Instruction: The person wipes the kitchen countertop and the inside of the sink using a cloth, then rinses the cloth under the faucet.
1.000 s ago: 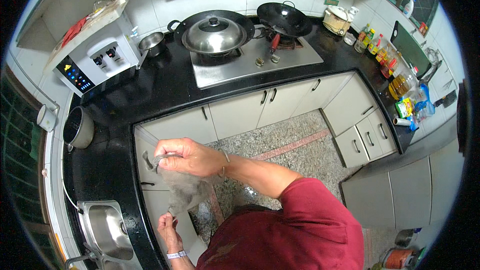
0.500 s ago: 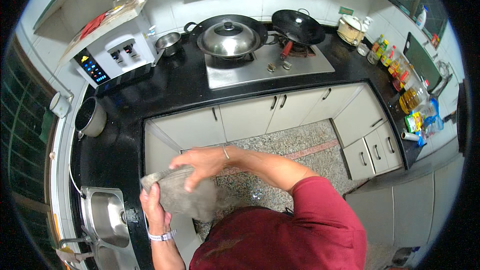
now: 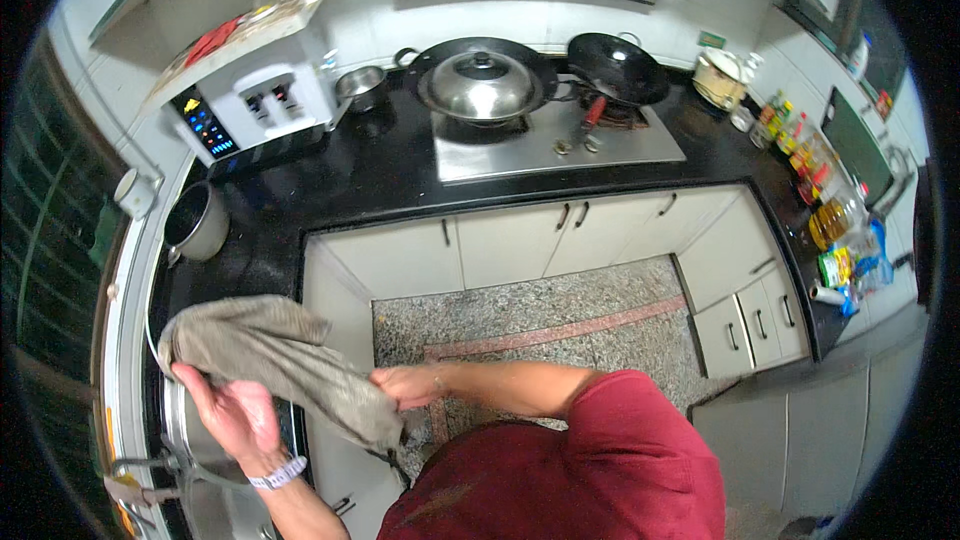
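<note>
At the eight o'clock corner of the view, above the steel sink (image 3: 190, 440), the left hand (image 3: 232, 412) holds up a grey-brown cloth (image 3: 270, 350), its grip closed on the bunched upper end. The right hand (image 3: 405, 385), fingers closed on the cloth's lower end, sits toward six o'clock. Half a second ago both hands were bunched together around the cloth; now they are apart and the cloth is drawn out between them, which suggests it is being spread or wrung over the sink. The black table (image 3: 380, 165) runs in an L from nine o'clock round to three. It carries a white water dispenser (image 3: 255, 105) at eleven o'clock, a lidded pan (image 3: 480, 85) and a black wok (image 3: 615, 65) on the hob at twelve, and bottles (image 3: 820, 190) at three. White cupboards (image 3: 500, 240) face a speckled stone floor (image 3: 540, 315).
</note>
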`<state>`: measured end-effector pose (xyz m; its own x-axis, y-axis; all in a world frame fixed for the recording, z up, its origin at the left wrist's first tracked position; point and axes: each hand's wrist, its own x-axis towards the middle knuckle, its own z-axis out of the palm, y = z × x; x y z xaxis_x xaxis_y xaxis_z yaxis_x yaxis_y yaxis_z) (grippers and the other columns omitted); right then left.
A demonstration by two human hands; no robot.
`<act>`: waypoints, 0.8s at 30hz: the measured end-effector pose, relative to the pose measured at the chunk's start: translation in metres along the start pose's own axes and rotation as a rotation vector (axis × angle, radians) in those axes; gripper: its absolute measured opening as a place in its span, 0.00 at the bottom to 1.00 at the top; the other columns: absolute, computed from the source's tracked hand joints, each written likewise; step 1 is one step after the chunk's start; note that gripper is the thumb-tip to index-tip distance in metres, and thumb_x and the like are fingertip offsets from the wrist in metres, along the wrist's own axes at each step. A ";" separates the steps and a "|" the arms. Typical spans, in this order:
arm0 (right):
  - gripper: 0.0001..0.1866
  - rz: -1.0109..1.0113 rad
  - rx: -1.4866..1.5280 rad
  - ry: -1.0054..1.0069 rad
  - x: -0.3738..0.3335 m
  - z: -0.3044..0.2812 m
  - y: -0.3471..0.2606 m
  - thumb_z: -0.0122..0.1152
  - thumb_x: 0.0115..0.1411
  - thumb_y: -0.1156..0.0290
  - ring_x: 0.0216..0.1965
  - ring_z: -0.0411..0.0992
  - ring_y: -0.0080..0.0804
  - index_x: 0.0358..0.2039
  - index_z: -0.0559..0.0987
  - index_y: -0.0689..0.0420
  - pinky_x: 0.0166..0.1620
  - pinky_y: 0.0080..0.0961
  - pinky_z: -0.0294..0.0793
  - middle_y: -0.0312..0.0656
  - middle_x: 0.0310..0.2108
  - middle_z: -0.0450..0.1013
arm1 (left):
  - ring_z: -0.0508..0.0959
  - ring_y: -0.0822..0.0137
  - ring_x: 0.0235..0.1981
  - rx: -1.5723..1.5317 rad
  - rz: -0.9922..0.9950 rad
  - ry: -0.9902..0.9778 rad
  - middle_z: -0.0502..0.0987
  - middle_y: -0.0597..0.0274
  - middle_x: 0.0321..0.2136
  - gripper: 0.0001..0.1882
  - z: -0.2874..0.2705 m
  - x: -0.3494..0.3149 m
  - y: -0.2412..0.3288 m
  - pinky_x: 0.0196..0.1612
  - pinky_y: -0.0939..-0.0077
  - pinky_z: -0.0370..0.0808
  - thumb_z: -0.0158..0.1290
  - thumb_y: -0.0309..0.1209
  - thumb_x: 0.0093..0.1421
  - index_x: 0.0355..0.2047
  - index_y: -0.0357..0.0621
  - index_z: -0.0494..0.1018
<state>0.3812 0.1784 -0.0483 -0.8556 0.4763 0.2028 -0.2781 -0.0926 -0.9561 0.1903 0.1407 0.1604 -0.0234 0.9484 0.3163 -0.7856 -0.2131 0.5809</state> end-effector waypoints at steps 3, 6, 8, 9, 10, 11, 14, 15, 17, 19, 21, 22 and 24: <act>0.25 0.278 0.701 0.163 -0.019 -0.007 -0.033 0.55 0.67 0.62 0.59 0.68 0.35 0.59 0.68 0.62 0.58 0.40 0.72 0.48 0.60 0.67 | 0.71 0.55 0.59 0.112 -0.086 0.074 0.69 0.56 0.60 0.29 -0.019 0.002 -0.003 0.60 0.50 0.69 0.42 0.52 0.69 0.63 0.47 0.63; 0.30 0.426 0.704 0.291 -0.028 -0.009 -0.062 0.53 0.68 0.60 0.63 0.63 0.36 0.65 0.60 0.61 0.63 0.40 0.66 0.47 0.65 0.60 | 0.76 0.51 0.53 0.213 -0.112 0.232 0.72 0.53 0.57 0.29 -0.029 -0.011 -0.001 0.50 0.47 0.78 0.39 0.53 0.70 0.62 0.48 0.62; 0.31 0.439 0.856 0.245 -0.049 -0.030 -0.028 0.53 0.68 0.60 0.64 0.62 0.36 0.67 0.59 0.60 0.64 0.38 0.64 0.46 0.66 0.60 | 0.80 0.51 0.48 0.295 -0.150 0.295 0.73 0.51 0.54 0.28 -0.026 -0.014 0.004 0.44 0.49 0.82 0.37 0.52 0.71 0.61 0.46 0.62; 0.31 0.458 0.955 0.214 -0.061 -0.038 -0.019 0.54 0.68 0.61 0.64 0.61 0.36 0.67 0.59 0.60 0.64 0.37 0.63 0.44 0.65 0.61 | 0.80 0.51 0.48 0.284 -0.175 0.317 0.73 0.50 0.54 0.28 -0.029 -0.017 0.009 0.44 0.48 0.82 0.37 0.51 0.71 0.61 0.44 0.62; 0.31 0.479 1.063 0.177 -0.061 -0.040 -0.019 0.54 0.68 0.62 0.64 0.61 0.35 0.67 0.59 0.59 0.64 0.36 0.63 0.43 0.64 0.62 | 0.78 0.50 0.49 0.326 -0.179 0.318 0.73 0.49 0.54 0.27 -0.032 -0.019 0.016 0.46 0.47 0.81 0.38 0.50 0.71 0.60 0.43 0.62; 0.31 0.456 0.764 0.155 -0.061 -0.040 -0.023 0.55 0.67 0.64 0.64 0.61 0.33 0.67 0.60 0.59 0.64 0.35 0.62 0.42 0.63 0.63 | 0.77 0.50 0.51 0.366 -0.188 0.314 0.73 0.49 0.54 0.26 -0.037 -0.022 0.021 0.48 0.45 0.79 0.40 0.48 0.71 0.59 0.41 0.63; 0.29 0.215 0.189 0.083 -0.042 -0.010 -0.073 0.57 0.64 0.77 0.60 0.62 0.26 0.65 0.62 0.59 0.63 0.29 0.62 0.37 0.59 0.67 | 0.76 0.52 0.54 0.107 -0.085 0.299 0.72 0.50 0.55 0.25 -0.071 -0.032 0.016 0.54 0.46 0.75 0.45 0.46 0.69 0.59 0.43 0.65; 0.29 0.180 0.242 0.134 -0.032 -0.004 -0.089 0.56 0.63 0.78 0.60 0.62 0.26 0.65 0.62 0.59 0.63 0.28 0.61 0.37 0.59 0.67 | 0.71 0.54 0.58 -0.235 -0.016 0.328 0.72 0.52 0.57 0.26 -0.066 -0.030 0.006 0.62 0.49 0.66 0.47 0.47 0.68 0.59 0.44 0.66; 0.29 0.096 0.348 0.235 -0.010 0.008 -0.115 0.56 0.63 0.79 0.61 0.62 0.26 0.64 0.63 0.60 0.64 0.28 0.60 0.37 0.59 0.67 | 0.68 0.55 0.61 -0.233 0.204 0.528 0.70 0.54 0.58 0.29 -0.058 -0.040 -0.038 0.67 0.53 0.59 0.43 0.52 0.68 0.60 0.45 0.65; 0.32 0.083 0.375 0.205 0.007 0.012 -0.127 0.61 0.62 0.75 0.60 0.65 0.31 0.65 0.61 0.61 0.62 0.30 0.65 0.41 0.59 0.68 | 0.65 0.54 0.63 -0.346 0.020 0.376 0.67 0.55 0.61 0.33 -0.047 -0.065 -0.088 0.67 0.54 0.57 0.38 0.56 0.69 0.63 0.45 0.63; 0.32 0.145 0.354 0.170 0.012 0.014 -0.123 0.60 0.63 0.73 0.61 0.65 0.33 0.65 0.61 0.62 0.63 0.30 0.64 0.43 0.60 0.67 | 0.62 0.55 0.65 0.009 -0.077 0.508 0.64 0.56 0.64 0.38 -0.052 -0.088 -0.133 0.67 0.54 0.57 0.33 0.61 0.68 0.66 0.45 0.58; 0.31 0.253 0.045 0.186 0.009 0.012 -0.121 0.59 0.64 0.73 0.60 0.65 0.32 0.65 0.61 0.63 0.62 0.29 0.64 0.43 0.59 0.68 | 0.61 0.56 0.66 -0.103 -0.166 0.495 0.62 0.55 0.64 0.38 -0.062 -0.090 -0.135 0.68 0.54 0.56 0.32 0.61 0.68 0.66 0.44 0.57; 0.30 0.431 -0.581 0.171 -0.002 -0.001 -0.118 0.58 0.64 0.72 0.57 0.66 0.31 0.64 0.61 0.64 0.61 0.27 0.64 0.43 0.57 0.69 | 0.59 0.56 0.67 -0.326 -0.318 0.468 0.60 0.55 0.66 0.40 -0.079 -0.090 -0.129 0.68 0.55 0.55 0.31 0.62 0.68 0.67 0.43 0.55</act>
<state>0.4162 0.1888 0.0640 -0.7435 0.6363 -0.2058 0.3832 0.1532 -0.9109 0.2448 0.1012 -0.0022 0.0324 0.9712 -0.2361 -0.9440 0.1073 0.3121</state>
